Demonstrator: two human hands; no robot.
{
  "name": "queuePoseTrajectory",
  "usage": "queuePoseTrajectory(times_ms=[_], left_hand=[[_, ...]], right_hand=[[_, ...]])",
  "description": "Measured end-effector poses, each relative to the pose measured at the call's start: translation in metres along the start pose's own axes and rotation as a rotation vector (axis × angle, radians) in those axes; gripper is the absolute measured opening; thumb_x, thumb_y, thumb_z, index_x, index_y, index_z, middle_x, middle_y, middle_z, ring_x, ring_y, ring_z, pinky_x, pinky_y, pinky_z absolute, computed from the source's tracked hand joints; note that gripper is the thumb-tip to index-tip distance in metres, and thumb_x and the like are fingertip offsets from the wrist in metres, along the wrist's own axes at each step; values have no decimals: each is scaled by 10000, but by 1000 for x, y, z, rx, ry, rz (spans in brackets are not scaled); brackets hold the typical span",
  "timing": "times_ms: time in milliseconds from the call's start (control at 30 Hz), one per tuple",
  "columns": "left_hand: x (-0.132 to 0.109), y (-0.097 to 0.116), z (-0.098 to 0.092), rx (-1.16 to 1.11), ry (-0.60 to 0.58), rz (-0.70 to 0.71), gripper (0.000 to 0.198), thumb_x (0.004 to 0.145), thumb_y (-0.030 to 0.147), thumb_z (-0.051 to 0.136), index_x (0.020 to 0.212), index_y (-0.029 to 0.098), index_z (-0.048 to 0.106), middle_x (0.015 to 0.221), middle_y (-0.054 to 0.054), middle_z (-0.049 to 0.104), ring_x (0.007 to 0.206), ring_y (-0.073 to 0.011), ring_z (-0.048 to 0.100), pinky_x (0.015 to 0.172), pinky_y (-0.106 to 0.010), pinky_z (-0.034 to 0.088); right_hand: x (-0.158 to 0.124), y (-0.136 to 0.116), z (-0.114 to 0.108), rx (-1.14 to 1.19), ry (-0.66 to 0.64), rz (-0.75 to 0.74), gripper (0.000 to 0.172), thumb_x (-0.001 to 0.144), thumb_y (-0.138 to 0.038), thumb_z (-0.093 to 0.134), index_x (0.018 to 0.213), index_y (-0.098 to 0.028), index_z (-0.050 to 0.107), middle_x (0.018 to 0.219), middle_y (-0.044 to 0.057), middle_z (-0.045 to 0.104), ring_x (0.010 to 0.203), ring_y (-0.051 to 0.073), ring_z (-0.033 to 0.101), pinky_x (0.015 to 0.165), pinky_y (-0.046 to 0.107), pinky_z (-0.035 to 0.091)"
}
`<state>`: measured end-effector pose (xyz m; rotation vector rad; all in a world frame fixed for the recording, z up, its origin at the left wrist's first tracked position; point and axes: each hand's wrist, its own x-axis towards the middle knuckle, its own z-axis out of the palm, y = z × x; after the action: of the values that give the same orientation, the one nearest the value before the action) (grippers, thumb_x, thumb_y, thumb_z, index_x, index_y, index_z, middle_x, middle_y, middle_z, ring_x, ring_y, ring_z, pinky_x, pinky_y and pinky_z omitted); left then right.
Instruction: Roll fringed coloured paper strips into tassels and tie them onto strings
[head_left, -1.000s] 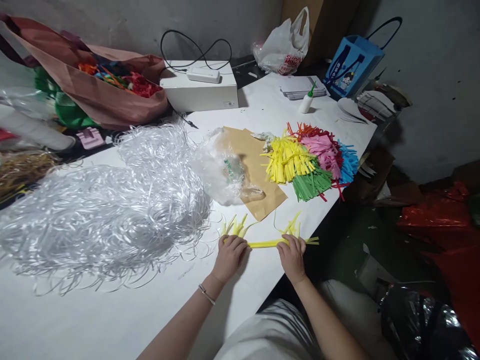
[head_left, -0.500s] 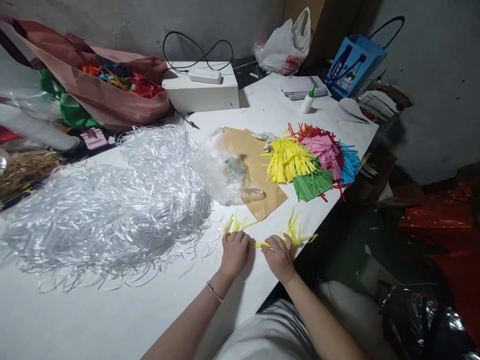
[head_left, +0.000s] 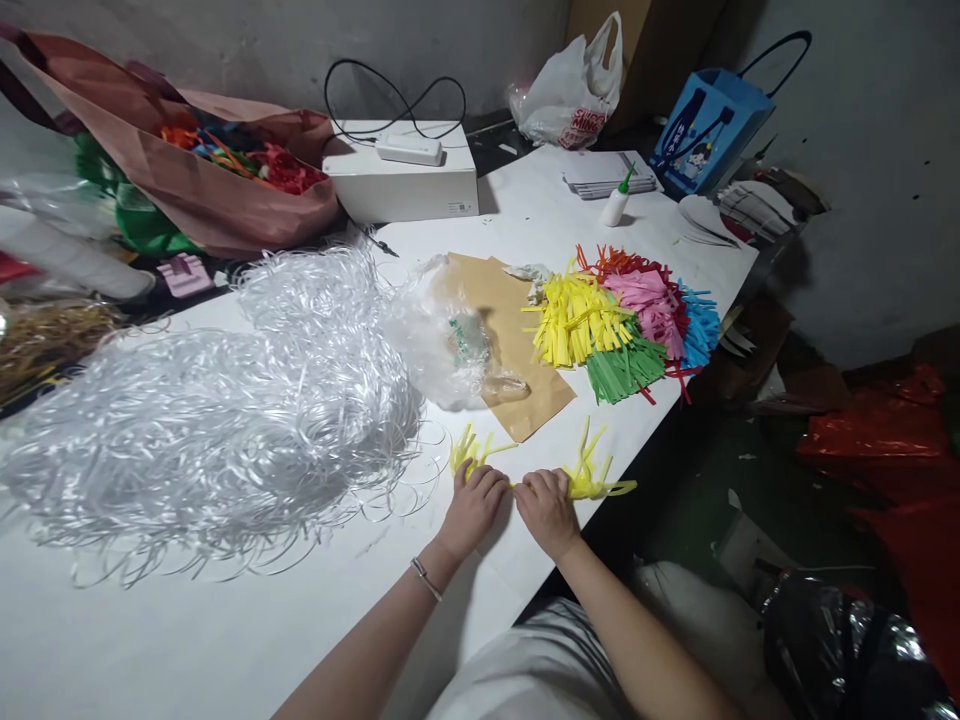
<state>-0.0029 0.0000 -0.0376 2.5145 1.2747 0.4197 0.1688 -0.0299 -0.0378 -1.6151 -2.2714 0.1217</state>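
Observation:
A yellow fringed paper strip (head_left: 592,478) lies near the front edge of the white table (head_left: 225,640), its cut fringes sticking up at both ends. My left hand (head_left: 472,512) pinches the strip at its left fringe. Close beside it, my right hand (head_left: 547,512) pinches the strip by the right fringe. The two hands nearly touch, and the strip's middle is hidden under the fingers.
A big heap of white shredded ribbon (head_left: 210,420) fills the table's left. A clear plastic bag (head_left: 439,345) and brown paper (head_left: 517,340) lie behind the hands. Coloured fringed paper (head_left: 622,325), a glue bottle (head_left: 616,203), a white box (head_left: 405,185) and bags stand farther back.
My right hand has slid left along the yellow strip toward my left hand, bunching the strip so both fringed ends come closer together.

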Motion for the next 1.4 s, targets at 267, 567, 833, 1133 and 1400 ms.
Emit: queuePoseTrajectory(times_ms=[267,567,833,1133,1400], left_hand=[[-1,-5,-10,-17,17,-16,205,958,203,436,954,207,641,984,-29,684,976,-200,553,1060,-486,237],[20,8,-24,24,-73,-159,168,876,169,489,853,199,653,993,-68,639,966,-240,528,967,-478,294],[28,15,-24,121,-121,-105,176,853,104,488,876,187,641,958,-70,622,940,-240,510,956,-489,278],[29,10,-18,-37,-242,16,219,909,172,455,844,174,664,902,-88,631,925,-239,503,1006,-503,218],[44,20,-40,-420,-322,-280,325,906,318,438,822,163,711,828,-84,691,817,-223,576,795,-365,386]], right_hand=[[-19,26,-1,-7,68,121,108,900,-151,539,807,-192,573,874,31,635,945,196,536,987,418,247],[-19,28,-15,62,12,279,151,934,-195,509,797,-206,572,943,56,625,978,221,511,1003,441,227],[-14,20,-17,-29,27,277,130,907,-139,539,872,-219,635,929,46,618,963,221,510,1020,467,217],[-4,14,-7,-22,15,-28,100,929,-196,521,940,-201,621,839,29,618,876,190,520,1025,457,223],[10,25,-23,-55,44,-192,210,958,-132,449,804,-207,571,751,-7,591,797,153,524,997,406,266]])
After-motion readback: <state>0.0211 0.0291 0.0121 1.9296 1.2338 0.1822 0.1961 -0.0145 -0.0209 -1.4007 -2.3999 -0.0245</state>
